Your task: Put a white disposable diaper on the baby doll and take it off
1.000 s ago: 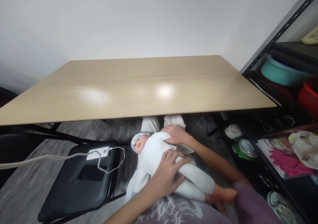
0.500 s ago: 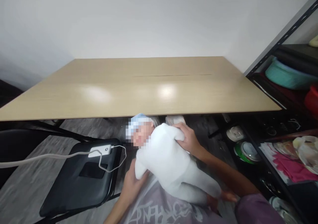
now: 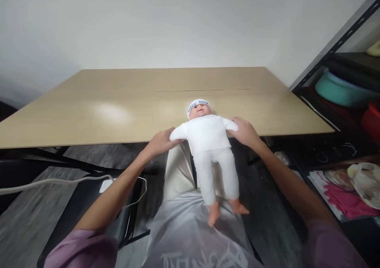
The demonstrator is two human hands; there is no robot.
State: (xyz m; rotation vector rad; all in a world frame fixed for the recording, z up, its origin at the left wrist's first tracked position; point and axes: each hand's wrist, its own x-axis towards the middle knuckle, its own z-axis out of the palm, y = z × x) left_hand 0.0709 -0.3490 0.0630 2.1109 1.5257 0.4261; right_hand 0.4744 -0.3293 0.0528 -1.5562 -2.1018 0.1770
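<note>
A baby doll [image 3: 208,135] in a white top and white trousers, with a lettered white headband, faces up between my hands. Its head lies over the near part of the wooden table [image 3: 142,105], while its legs and bare feet hang down over my lap. My left hand [image 3: 162,142] is closed around the doll's arm on the left side, close to the table's front edge. On the other side, my right hand [image 3: 245,132] grips the doll's other arm, with the fingers partly hidden behind it.
At the left stands a black padded chair [image 3: 71,220] with a white power bank [image 3: 106,185] and cable, partly covered by my forearm. A dark shelf rack on the right holds a teal basin [image 3: 341,88], a pink cloth [image 3: 350,200] and other items. A pale wall rises behind the table.
The doll has gone from lying slanted over my lap to being stretched upright, its head now above the table edge. Both hands have moved forward, still holding its arms.
</note>
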